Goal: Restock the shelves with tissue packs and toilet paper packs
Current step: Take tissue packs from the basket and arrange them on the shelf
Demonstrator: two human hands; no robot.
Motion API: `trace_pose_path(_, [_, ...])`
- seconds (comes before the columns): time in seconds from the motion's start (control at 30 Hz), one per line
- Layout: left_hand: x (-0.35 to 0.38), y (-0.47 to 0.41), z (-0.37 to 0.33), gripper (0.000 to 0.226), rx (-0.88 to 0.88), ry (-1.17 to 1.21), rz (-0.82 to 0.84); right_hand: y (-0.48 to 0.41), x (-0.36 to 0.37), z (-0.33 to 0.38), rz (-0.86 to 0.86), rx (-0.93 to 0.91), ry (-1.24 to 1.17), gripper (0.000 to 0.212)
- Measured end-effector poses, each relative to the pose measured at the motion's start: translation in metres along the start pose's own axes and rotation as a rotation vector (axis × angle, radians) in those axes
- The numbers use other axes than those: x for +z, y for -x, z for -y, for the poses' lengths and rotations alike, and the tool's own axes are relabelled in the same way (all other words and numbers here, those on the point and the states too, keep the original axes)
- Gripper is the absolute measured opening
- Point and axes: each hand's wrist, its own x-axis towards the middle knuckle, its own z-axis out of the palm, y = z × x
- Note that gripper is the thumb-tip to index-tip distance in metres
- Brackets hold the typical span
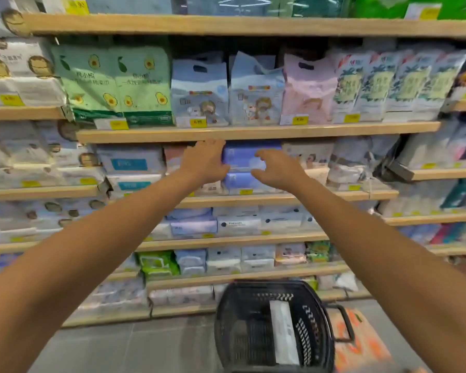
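Two purple-blue tissue packs are stacked on the third shelf; the upper pack (244,158) sits on the lower pack (240,181). My left hand (205,162) reaches to the upper pack's left end, fingers spread and relaxed against it. My right hand (276,169) hovers at the pack's right front with thumb and fingers apart, touching or just off the wrapper. Neither hand clearly grips it. A black shopping basket (226,327) stands on the floor below, holding one white pack (283,332).
Wooden shelves (253,131) are filled with tissue and wipe packs: green avocado packs (113,84), blue and pink bags above, white-blue packs (131,164) left of my hands. An orange-printed pack (361,343) lies beside the basket on the grey floor.
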Motion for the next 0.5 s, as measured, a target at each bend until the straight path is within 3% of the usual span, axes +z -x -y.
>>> trace_pose_path(0.27, [0.141,0.011,-0.04,0.058,0.018,0.047,0.299,0.029,0.097,-0.098,0.22,0.137,-0.048,0.056])
trace_pose_path(0.5, [0.284,0.02,-0.077,0.062,-0.025,0.132,0.598,0.04,0.208,-0.193,0.515,0.265,-0.131,0.055])
